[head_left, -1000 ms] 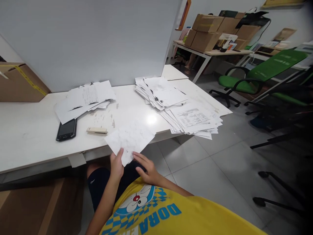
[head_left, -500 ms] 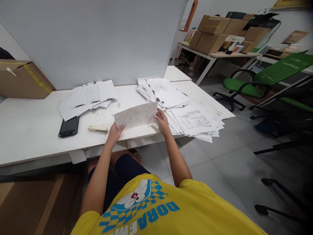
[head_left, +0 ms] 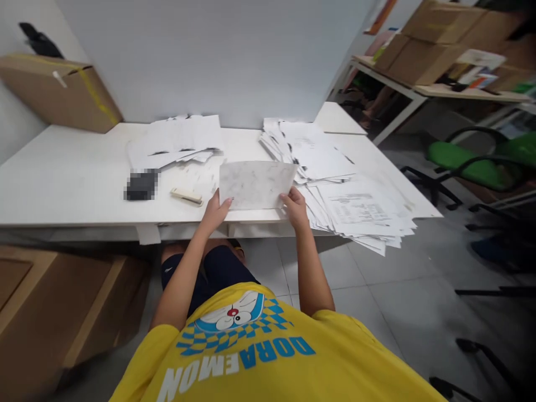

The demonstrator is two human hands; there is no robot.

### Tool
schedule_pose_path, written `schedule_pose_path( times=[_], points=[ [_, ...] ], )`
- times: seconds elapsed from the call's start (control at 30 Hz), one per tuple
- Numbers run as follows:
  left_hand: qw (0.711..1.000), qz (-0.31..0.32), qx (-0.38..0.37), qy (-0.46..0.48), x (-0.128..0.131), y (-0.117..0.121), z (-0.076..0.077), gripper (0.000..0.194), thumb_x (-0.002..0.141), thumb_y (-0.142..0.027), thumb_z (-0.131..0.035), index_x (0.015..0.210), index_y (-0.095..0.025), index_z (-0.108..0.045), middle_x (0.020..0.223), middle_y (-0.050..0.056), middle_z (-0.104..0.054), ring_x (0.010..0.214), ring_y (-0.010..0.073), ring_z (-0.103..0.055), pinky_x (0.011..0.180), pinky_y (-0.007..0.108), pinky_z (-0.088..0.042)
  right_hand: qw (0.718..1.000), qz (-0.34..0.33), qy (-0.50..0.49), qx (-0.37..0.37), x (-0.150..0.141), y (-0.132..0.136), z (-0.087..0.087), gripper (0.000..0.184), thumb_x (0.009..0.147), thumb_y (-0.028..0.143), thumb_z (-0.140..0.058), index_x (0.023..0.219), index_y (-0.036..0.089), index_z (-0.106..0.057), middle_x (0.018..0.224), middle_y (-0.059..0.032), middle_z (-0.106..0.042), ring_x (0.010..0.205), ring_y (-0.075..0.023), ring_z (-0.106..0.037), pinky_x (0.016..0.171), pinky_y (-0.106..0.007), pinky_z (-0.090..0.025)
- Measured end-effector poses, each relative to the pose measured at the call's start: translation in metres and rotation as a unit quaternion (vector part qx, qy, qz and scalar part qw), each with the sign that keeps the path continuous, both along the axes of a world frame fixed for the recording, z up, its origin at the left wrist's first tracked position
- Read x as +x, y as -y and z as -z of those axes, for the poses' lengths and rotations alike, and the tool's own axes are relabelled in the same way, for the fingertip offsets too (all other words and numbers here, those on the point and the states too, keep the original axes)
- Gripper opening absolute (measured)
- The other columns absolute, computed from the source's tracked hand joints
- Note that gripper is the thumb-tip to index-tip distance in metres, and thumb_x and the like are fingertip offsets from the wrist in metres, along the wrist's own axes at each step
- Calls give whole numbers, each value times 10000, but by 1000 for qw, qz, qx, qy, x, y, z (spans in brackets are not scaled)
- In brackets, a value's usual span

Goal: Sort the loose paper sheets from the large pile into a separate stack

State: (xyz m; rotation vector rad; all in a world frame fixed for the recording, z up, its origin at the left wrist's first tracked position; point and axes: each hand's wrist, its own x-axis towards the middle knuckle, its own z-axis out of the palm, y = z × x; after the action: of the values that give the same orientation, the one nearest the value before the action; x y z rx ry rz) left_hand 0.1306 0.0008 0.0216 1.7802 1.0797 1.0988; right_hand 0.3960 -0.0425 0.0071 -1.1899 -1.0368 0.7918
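Note:
A sheet of paper (head_left: 256, 184) with faint grey marks stands tilted up over the table's front edge, held by both hands. My left hand (head_left: 215, 212) pinches its lower left corner, thumb on the near face. At the lower right corner, my right hand (head_left: 295, 207) grips it the same way. To the left of my left hand lies a cream stapler (head_left: 186, 196). Just right of my right hand, a spread stack of printed papers (head_left: 362, 212) overhangs the table edge. Whether the held paper is one sheet or more, I cannot tell.
On the white table (head_left: 75, 190) are a left paper pile (head_left: 180, 135), a right paper pile (head_left: 312, 148) and a blurred dark device (head_left: 141, 185). A cardboard box (head_left: 67, 95) leans at the left. Open cartons (head_left: 62, 312) stand below; a green chair (head_left: 464, 164) is at right.
The paper has turned from slanting to nearly level and faces me more squarely, both hands still on it. The head view has shifted, moving the table and piles within the picture.

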Motion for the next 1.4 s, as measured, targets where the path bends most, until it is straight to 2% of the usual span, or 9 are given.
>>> schedule_pose_path(
  times=[0.2, 0.33, 0.47, 0.57, 0.73, 0.93, 1.17, 1.3, 1.4],
  points=[
    [993, -91, 75, -9, -40, 50, 8, 563, 984, -533, -424, 1462, -239, -378, 1409, 154, -563, 1302, 264, -546, 1047, 408, -485, 990, -64, -36, -117, -23, 49, 7, 577, 712, 389, -727, 1252, 213, -631, 936, -56, -770, 854, -238, -713, 733, -343, -547],
    [957, -168, 178, -156, -86, 50, 1, 529, 1024, -523, -293, 1412, -207, -463, 1361, 148, -592, 1334, 271, -497, 1134, 453, -391, 986, -44, -46, -156, -42, 69, 16, 557, 710, 352, -717, 1242, 204, -647, 911, -57, -770, 827, -232, -719, 711, -340, -556],
    [919, -100, 224, -308, -112, 28, 1, 558, 1034, -496, -250, 1492, -216, -404, 1566, 105, -424, 1524, 300, -230, 1235, 505, -219, 989, -9, -47, -143, -57, 73, 22, 518, 713, 347, -687, 1211, 204, -659, 887, -55, -765, 840, -229, -721, 711, -337, -564],
    [908, -41, 230, -347, -113, 16, 8, 587, 1037, -469, -235, 1558, -205, -297, 1644, 100, -290, 1557, 301, -119, 1253, 517, -164, 989, -8, -56, -138, -64, 74, 22, 515, 711, 340, -687, 1204, 195, -659, 907, -65, -768, 876, -234, -723, 766, -360, -575],
    [908, -40, 226, -352, -109, 14, 17, 592, 1041, -429, -206, 1571, -172, -272, 1647, 117, -277, 1550, 290, -154, 1259, 489, -153, 987, -9, -73, -144, -71, 79, 20, 591, 723, 336, -690, 1290, 187, -611, 976, -87, -772, 930, -240, -725, 805, -372, -586],
    [896, -53, 233, -374, -111, 17, 11, 569, 1029, -391, -248, 1556, -186, -320, 1618, 124, -337, 1505, 320, -252, 1233, 508, -167, 984, -16, -47, -170, -70, 83, 26, 789, 768, 362, -705, 1485, 177, -433, 1058, -127, -762, 945, -254, -729, 769, -383, -606],
    [871, 22, 241, -427, -124, 23, -1, 618, 977, -270, -298, 1588, -200, -238, 1654, 111, -264, 1470, 353, -267, 1155, 517, -233, 983, -28, -75, -164, -69, 78, 33, 872, 741, 396, -740, 1514, 168, -407, 1061, -138, -759, 1023, -290, -719, 850, -441, -604],
    [864, 49, 262, -428, -128, 24, 3, 803, 904, -432, -481, 1600, -162, -184, 1659, 155, -224, 1481, 404, -224, 1172, 529, -186, 978, -29, -96, -182, -65, 75, 27, 849, 727, 385, -763, 1486, 168, -450, 1104, -137, -753, 1040, -290, -717, 892, -447, -596],
    [871, 18, 266, -412, -124, 26, 13, 817, 882, -472, -537, 1587, -179, -245, 1613, 183, -318, 1445, 408, -292, 1174, 541, -179, 977, -40, -96, -187, -62, 74, 21, 824, 728, 396, -760, 1469, 175, -476, 1109, -136, -752, 1044, -299, -718, 886, -449, -600]
  ],
)
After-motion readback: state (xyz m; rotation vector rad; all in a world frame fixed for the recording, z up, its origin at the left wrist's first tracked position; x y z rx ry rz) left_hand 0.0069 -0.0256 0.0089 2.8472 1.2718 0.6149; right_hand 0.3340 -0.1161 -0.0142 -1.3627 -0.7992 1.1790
